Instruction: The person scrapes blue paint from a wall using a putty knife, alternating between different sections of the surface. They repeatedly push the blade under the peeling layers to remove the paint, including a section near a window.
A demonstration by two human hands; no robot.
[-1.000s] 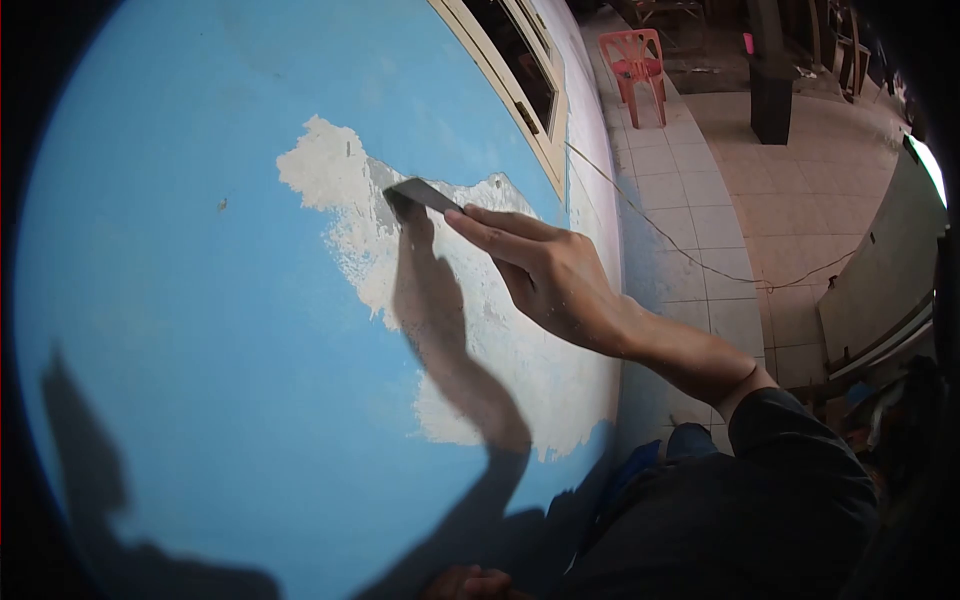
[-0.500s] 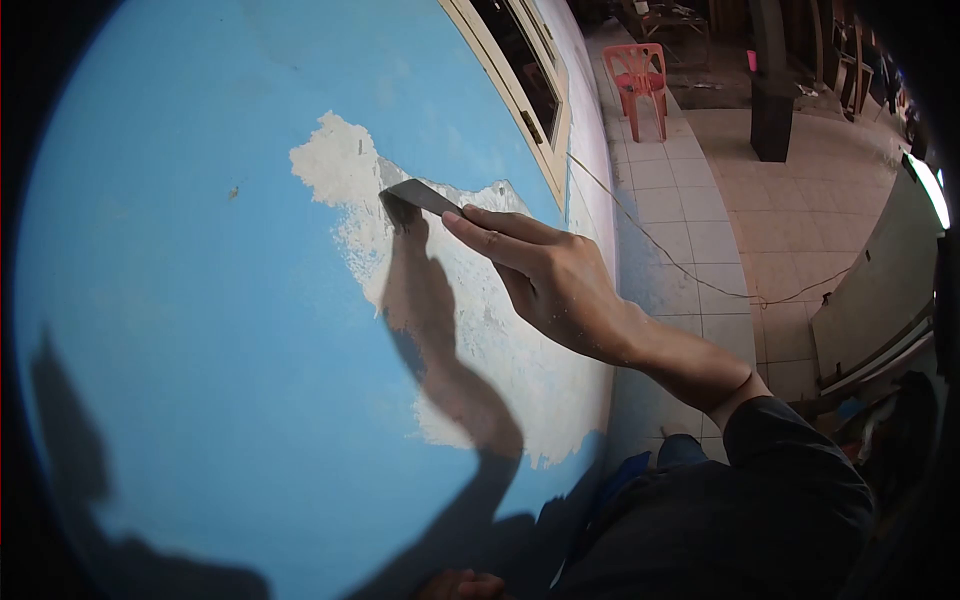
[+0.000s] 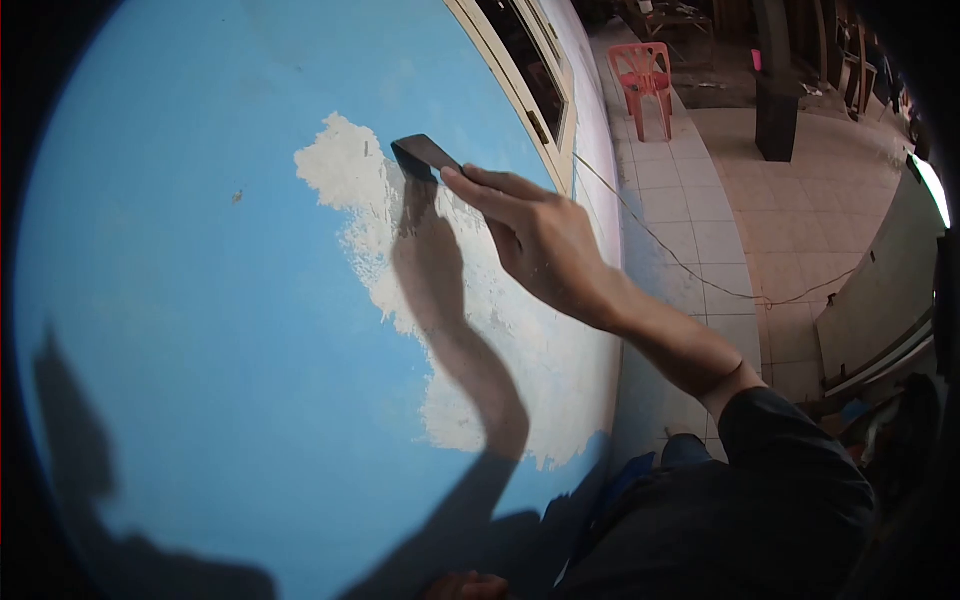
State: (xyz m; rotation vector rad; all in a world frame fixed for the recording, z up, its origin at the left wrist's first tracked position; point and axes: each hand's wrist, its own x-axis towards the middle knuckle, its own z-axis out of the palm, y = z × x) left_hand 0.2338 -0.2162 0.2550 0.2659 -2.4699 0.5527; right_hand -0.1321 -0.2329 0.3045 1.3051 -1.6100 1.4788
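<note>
My right hand (image 3: 560, 245) grips a putty knife (image 3: 428, 153), thumb and fingers pinched around it and its dark blade angled toward the blue wall (image 3: 200, 330). The blade is at the upper edge of a rough whitish patch (image 3: 345, 165) where the blue ends in ragged edges. Below the blade, the shadow of my hand and arm falls across this patch. At the bottom edge of the view, only the curled fingers of my left hand (image 3: 468, 586) show, in dim light; what they hold, if anything, is hidden.
A cream window frame (image 3: 545, 150) borders the wall above right. A thin cable (image 3: 690, 272) runs from there over the tiled floor (image 3: 665, 235). Farther off stand a red plastic chair (image 3: 642, 80) and a dark post (image 3: 777, 120). A pale panel (image 3: 880, 290) leans at right.
My right hand has moved the putty knife up the wall, from within the whitish patch to its upper edge. My left hand stays low at the bottom edge.
</note>
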